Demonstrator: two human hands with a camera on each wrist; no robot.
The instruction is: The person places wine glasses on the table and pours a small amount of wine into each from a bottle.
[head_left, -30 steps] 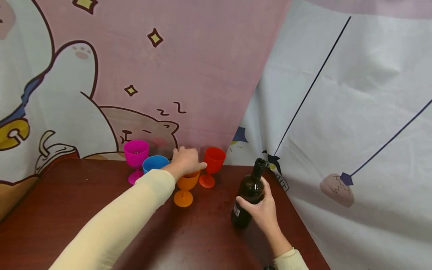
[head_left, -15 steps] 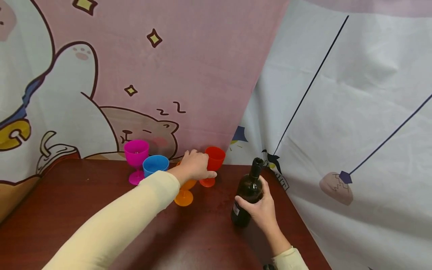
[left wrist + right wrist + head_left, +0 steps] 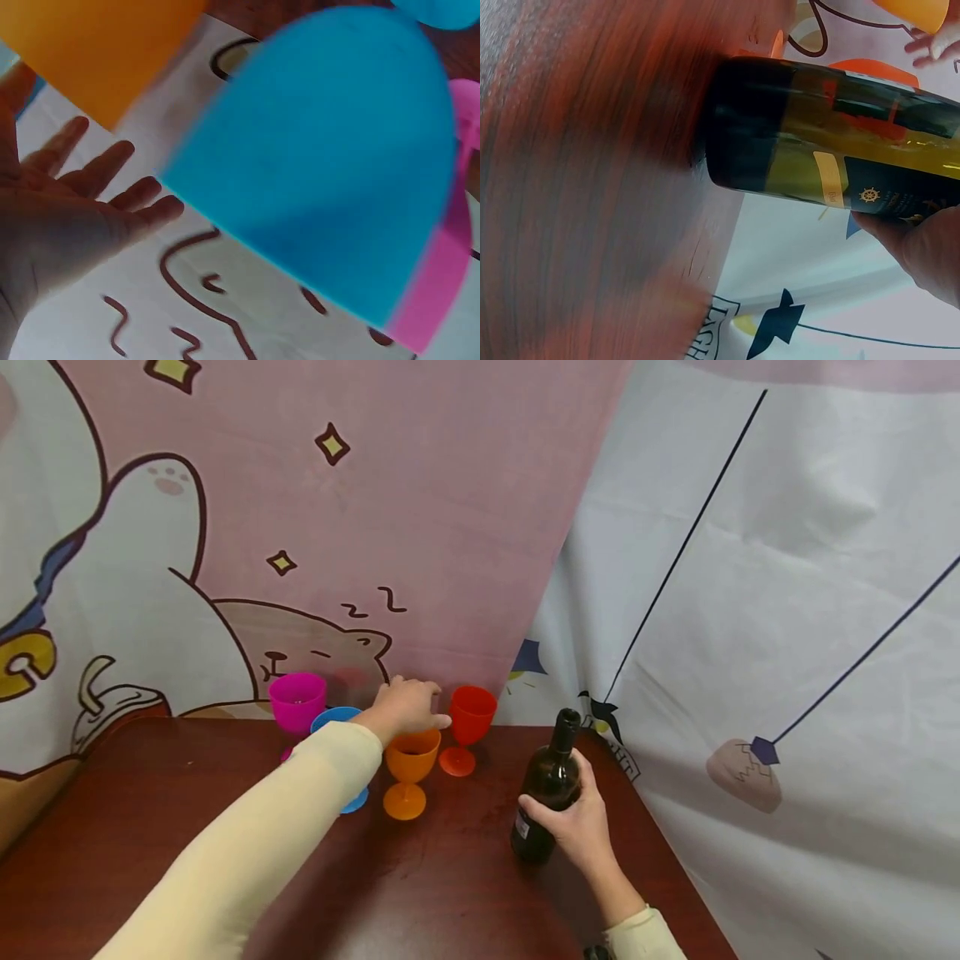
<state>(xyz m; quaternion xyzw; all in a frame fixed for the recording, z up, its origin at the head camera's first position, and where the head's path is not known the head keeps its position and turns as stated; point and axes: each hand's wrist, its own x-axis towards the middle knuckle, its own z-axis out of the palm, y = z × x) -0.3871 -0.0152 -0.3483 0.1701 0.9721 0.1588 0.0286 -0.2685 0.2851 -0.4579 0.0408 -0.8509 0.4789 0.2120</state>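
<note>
In the head view my left hand [image 3: 407, 706] hovers behind the rim of an orange plastic goblet [image 3: 411, 762], fingers spread and holding nothing. The left wrist view shows those fingers [image 3: 101, 165] extended beside the orange bowl and the blue goblet [image 3: 322, 165]. My sleeve covers much of the blue goblet in the head view. A red goblet [image 3: 472, 717] stands just right of the hand, and a magenta goblet [image 3: 297, 706] at the far left of the group. With my right hand [image 3: 587, 822] I grip a dark glass wine bottle [image 3: 550, 783], upright on the table.
The dark reddish-brown table [image 3: 465, 893] backs onto a printed cloth [image 3: 465, 527] with cartoon animals. A white cloth [image 3: 787, 610] hangs along the right edge. A small dark object [image 3: 597, 952] shows by my right cuff.
My left hand moved right toward the red goblet, then back left and slightly up, leaving the orange bowl more exposed. My right hand keeps its grip on the wine bottle.
</note>
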